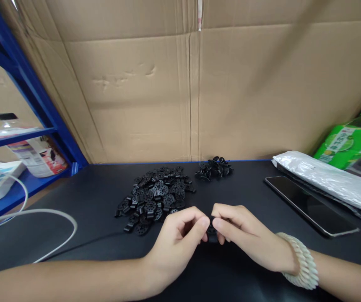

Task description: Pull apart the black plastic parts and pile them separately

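My left hand (178, 237) and my right hand (243, 235) meet at the middle of the black table top (98, 235), fingers pinched together on a small black plastic part (212, 233) held between them. Most of that part is hidden by my fingertips. Just beyond my left hand lies a large pile of black perforated round plastic parts (155, 197). A smaller heap of black parts (214, 168) sits farther back, near the cardboard. A pale ribbed bracelet (299, 260) is on my right wrist.
A cardboard wall (180, 92) closes off the back. A dark phone (310, 204) lies at right, beside a long white plastic bag (328, 180) and a green bottle (350, 140). Blue shelving (26, 84) with a bottle (31, 147) stands left; a white cable (42, 216) loops across the table.
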Tool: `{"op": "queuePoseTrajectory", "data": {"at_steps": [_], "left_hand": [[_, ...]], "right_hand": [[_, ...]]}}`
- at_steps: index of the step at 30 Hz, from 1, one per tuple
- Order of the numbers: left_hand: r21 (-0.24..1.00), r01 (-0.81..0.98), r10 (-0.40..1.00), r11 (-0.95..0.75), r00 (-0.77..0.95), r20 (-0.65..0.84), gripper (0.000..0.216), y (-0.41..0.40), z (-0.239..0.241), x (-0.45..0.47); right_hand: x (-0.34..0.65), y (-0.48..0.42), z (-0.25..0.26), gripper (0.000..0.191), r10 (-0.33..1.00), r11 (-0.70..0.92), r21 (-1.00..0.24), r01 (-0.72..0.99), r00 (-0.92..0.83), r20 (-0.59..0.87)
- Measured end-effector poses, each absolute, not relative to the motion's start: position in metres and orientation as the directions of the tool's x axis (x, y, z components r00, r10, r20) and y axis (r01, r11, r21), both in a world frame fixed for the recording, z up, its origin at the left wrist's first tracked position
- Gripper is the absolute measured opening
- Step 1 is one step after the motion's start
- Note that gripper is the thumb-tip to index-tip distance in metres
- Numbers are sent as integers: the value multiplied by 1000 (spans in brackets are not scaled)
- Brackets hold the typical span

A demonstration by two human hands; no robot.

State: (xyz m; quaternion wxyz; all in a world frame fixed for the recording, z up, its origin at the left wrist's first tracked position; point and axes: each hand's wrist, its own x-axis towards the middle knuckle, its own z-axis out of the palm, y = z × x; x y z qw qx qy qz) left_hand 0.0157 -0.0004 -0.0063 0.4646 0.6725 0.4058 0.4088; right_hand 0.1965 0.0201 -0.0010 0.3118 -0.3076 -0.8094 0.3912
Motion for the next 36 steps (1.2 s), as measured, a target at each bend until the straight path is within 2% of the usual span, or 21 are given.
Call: {"op": "queuePoseTrajectory", "data": {"at_steps": [6, 12, 16, 21, 24, 28, 32, 36], "left_hand": [[986, 77, 916, -147, 386, 107, 31, -1, -5, 18], [992, -10, 924, -124, 364, 119, 17, -2, -2, 19], [989, -29, 937, -142, 317, 144, 17, -3, -4, 18], [986, -66, 949, -152, 268, 164, 13, -2, -2, 18], [983, -112, 963, -148, 209, 169, 10, -1, -3, 19], [978, -155, 965, -141, 198, 171, 9, 0, -9, 19], [970, -75, 963, -231, 126, 239, 10, 4, -6, 12], [935, 8, 935, -353, -7, 353, 12, 8, 9, 3]], "right_hand": [[197, 19, -4, 38, 752, 399, -905, 148, -618, 231], [196, 19, -5, 35, 772, 464, -861, 207, -571, 278], [196, 18, -5, 32, 770, 476, -854, 212, -570, 287], [192, 19, -6, 12, 803, 337, -937, 91, -548, 236], [191, 20, -7, 14, 824, 260, -965, 21, -527, 210], [193, 23, -10, 10, 879, 252, -967, 38, -426, 212], [201, 31, -9, 7, 872, 440, -884, 157, -311, 378], [206, 46, -8, 6, 734, 678, -612, 406, -396, 551]]}}
